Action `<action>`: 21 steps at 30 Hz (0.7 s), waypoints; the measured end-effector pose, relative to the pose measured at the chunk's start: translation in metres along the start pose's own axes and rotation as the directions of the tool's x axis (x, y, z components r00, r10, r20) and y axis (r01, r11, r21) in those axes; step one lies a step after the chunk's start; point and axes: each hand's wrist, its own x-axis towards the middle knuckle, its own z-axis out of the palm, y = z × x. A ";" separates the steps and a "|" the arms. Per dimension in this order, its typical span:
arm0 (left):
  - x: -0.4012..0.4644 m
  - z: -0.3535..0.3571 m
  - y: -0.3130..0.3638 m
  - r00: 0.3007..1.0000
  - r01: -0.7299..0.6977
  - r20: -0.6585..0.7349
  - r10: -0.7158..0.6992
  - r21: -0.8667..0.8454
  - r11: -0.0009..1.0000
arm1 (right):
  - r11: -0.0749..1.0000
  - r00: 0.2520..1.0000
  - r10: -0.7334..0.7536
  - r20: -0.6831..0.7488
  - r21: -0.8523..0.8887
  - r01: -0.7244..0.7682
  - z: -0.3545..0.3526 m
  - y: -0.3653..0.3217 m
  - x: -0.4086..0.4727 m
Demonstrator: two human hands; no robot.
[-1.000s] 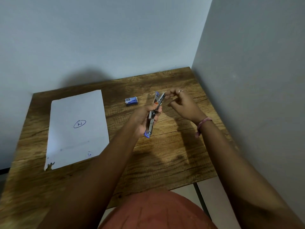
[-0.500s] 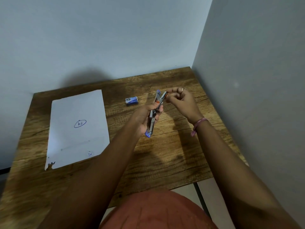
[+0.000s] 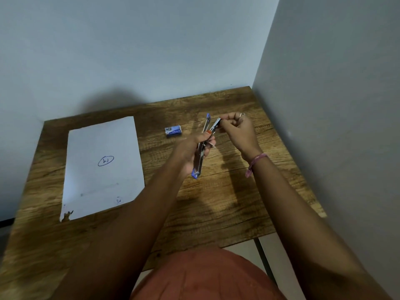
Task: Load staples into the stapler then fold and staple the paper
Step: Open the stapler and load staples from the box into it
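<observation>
Since a second ago the right hand (image 3: pixel 237 129) has moved closer and now pinches the open stapler's (image 3: pixel 204 144) far tip. Left hand (image 3: pixel 192 149) grips its middle above the table (image 3: pixel 227 202).

A wooden table (image 3: pixel 227 213) stands against grey walls (image 3: pixel 129 50).

Bare wooden table (image 3: pixel 227 204) open across the near middle and near right, unobstructed up to the front edge. Left side taken by a flat sheet of paper (image 3: pixel 101 167); a small staple box (image 3: pixel 173 130) lying apart at the far centre, with a clear lane of wood between the two. Far and right sides closed off by walls (image 3: pixel 337 105) meeting at the corner; both hands with the opened stapler (image 3: pixel 202 148) raised over the right-centre.
</observation>
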 end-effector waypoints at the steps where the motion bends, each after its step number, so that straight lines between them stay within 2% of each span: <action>1: 0.000 0.000 0.000 1.000 0.000 0.002 0.000 0.003 1.000 | 1.000 1.000 -0.005 0.002 -0.006 0.005 0.000 0.000 0.000; 7: 0.000 -0.005 0.001 0.999 0.005 0.042 -0.004 -0.016 1.000 | 1.000 0.997 -0.012 0.075 0.023 0.010 -0.003 0.000 -0.002; 12: 0.001 -0.005 0.006 0.995 0.079 0.071 -0.073 -0.079 0.994 | 0.990 0.995 0.041 0.088 0.128 -0.052 -0.003 0.001 -0.001; 21: 0.007 -0.013 0.006 0.977 0.196 0.125 -0.174 -0.204 0.959 | 0.986 0.992 0.063 0.112 0.145 -0.079 -0.003 0.002 0.000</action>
